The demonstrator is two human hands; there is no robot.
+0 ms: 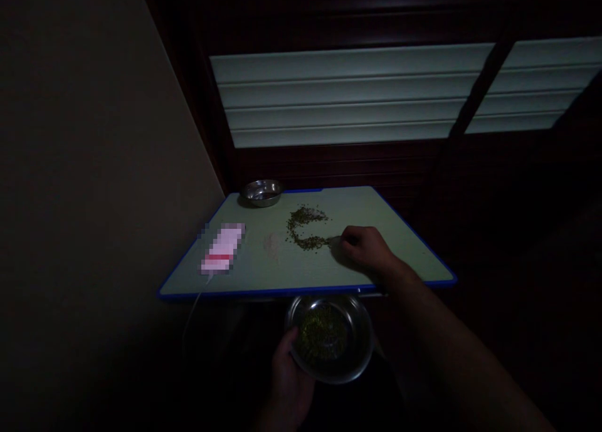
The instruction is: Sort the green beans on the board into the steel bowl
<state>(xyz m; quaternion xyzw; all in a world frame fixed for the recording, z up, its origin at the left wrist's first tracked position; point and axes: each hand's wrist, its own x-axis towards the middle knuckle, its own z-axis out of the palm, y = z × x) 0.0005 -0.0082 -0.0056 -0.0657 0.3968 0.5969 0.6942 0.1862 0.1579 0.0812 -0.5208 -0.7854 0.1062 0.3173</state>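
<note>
Green grains (295, 224) lie in a loose C near the middle of a pale green table (376, 207) edged in blue; with twelve o'clock at the table's far edge, the open side of the C faces three. More grains of similar colour are in a steel bowl (361, 335) at six o'clock, just beyond the near edge and lower than the tabletop, gathered mostly toward the bowl's nine o'clock side.

The person's left hand (290, 379) is clamped on this bowl at about eight o'clock on its rim, the thumb over the edge. The right hand (364, 247) is over the tabletop at the lower tip of the C, toward four o'clock, with its fingers curled in. A small greyish shape shows at its fingertips, but it is too dim to tell whether they grip it. The two hands are well apart.

At eleven o'clock a shallow metal dish (262, 201) rests near the far edge. A blurred, bright phone-like slab (223, 249) lies toward nine, with a pale cable (189, 319) hanging off the near edge at about seven.
</note>
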